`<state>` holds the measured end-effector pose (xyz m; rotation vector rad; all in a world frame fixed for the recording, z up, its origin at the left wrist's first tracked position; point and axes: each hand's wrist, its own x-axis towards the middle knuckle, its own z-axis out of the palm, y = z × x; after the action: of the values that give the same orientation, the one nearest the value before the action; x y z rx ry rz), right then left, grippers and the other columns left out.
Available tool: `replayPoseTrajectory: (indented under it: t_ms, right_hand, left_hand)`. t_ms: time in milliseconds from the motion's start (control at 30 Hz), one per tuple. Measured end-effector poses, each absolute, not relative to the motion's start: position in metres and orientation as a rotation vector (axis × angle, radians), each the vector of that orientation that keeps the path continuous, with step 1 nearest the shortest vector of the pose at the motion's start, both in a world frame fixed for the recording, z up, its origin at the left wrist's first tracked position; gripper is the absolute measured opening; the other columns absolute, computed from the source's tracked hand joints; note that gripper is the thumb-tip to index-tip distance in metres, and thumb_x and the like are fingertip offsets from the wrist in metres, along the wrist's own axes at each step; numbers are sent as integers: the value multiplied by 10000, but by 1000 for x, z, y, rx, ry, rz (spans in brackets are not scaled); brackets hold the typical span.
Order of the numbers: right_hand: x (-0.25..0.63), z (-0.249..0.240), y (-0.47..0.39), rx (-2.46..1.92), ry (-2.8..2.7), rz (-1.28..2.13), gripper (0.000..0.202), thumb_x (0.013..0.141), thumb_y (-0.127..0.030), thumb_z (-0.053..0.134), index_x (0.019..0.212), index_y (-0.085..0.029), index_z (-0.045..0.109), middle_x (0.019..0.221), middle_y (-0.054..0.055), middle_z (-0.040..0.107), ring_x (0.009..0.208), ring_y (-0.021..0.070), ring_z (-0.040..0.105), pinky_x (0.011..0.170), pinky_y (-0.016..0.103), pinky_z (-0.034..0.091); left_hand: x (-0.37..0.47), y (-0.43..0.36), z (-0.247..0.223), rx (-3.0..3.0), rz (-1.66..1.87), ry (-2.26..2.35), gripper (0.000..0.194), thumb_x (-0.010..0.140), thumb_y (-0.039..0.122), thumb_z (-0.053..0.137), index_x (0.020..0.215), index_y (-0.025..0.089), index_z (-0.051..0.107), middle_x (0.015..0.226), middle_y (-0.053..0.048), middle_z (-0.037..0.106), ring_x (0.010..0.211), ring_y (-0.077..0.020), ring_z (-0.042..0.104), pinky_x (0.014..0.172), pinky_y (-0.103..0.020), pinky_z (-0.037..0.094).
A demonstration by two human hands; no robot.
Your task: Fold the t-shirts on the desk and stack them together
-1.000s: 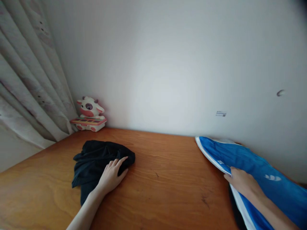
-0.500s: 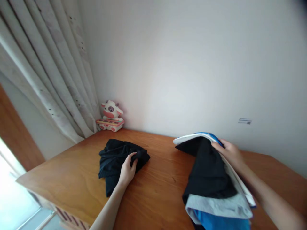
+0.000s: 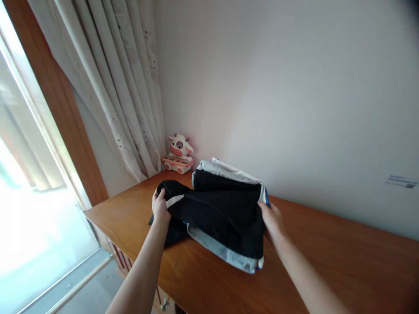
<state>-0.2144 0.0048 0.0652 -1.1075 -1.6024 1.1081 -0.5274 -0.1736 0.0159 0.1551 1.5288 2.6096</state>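
Your left hand (image 3: 161, 206) pinches the clothes (image 3: 222, 211) at one end, your right hand (image 3: 273, 216) the other, probably for keeping them stretched.

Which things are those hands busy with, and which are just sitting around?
Part of the work:
black-and-grey clothing, held by left hand and right hand
dark cloth under it
wooden top beneath

Just there:
toy cow
curtain
wall label

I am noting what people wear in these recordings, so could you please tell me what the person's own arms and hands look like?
The left hand and right hand are bare, without gloves. No sleeves show on the forearms as far as the picture reaches, and no watch or bracelet can be made out.
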Motion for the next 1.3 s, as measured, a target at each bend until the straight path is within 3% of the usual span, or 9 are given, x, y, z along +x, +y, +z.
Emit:
replayPoseTrajectory:
  t_ms: [167,400,533,600,733,867,1033,1133,1300]
  right_hand:
    - [-221,-19,-37,-1125,-1739,1196,522,697,-690,580,872,-213,702,882,111,798,956,380,734,828,459,557]
    - [-271,-41,-45,-1098,-1850,1218,524,817,-742,482,1014,-287,655,1089,56,801,1115,363,714,918,447,552]
    - [-304,-34,-47,-1050,-1931,1181,459,876,-745,424,1018,-361,630,1101,-30,796,1180,324,692,967,437,536]
    - [-301,-30,-45,-1013,-1998,1147,433,892,-731,423,983,-365,637,1090,-19,795,1189,329,686,965,437,532]
    - [-260,-31,-33,-987,-2123,1079,453,881,-718,440,784,-308,607,840,82,779,945,371,749,858,452,548]
    - [-216,-45,-19,-983,-2119,1090,504,895,-707,393,835,-266,628,802,111,763,792,315,751,733,410,580]
    - [-183,-57,-5,-939,-2094,985,493,859,-698,467,881,-251,674,841,103,787,745,271,753,679,365,597]
    - [-152,-58,12,-914,-2152,764,431,882,-643,484,864,-264,688,790,79,779,663,242,728,627,332,565]
    - [-84,-58,41,-1033,-2114,511,431,873,-657,495,884,-275,694,824,72,794,660,252,743,586,326,552]
  left_hand:
    - [-538,-154,79,490,2679,1708,278,798,217,695,1075,213,669,966,-11,697,928,-151,664,920,-275,522]
    - [-493,-113,171,1484,2514,1833,294,859,202,616,1148,212,669,1076,-40,701,1013,-202,644,995,-345,497]
    - [-443,-117,116,1600,1799,1971,258,796,173,693,1033,263,742,1067,-79,736,1157,-325,609,1149,-500,361]
    - [-418,-130,65,1416,1614,2124,292,760,245,776,1048,288,751,1149,-113,730,1301,-410,522,1220,-618,163]
    - [-388,-155,-11,1343,1544,2191,761,719,382,855,1423,287,582,1528,-167,527,1519,-452,259,1205,-677,-124]
    - [-407,-150,-22,1414,1483,2133,643,811,267,738,1434,273,581,1500,-152,566,1511,-417,320,1229,-690,102]
    - [-459,-140,-16,1650,1391,2140,460,933,95,445,1325,243,635,1324,-80,704,1266,-238,634,1127,-422,465]
    - [-462,-142,-7,1601,1249,2340,562,859,-29,406,1305,234,626,1257,-81,719,1185,-226,671,1065,-391,506]
    - [-403,-118,18,1479,998,2886,499,777,5,581,1232,202,645,1377,-178,571,1299,-386,518,1084,-601,411]
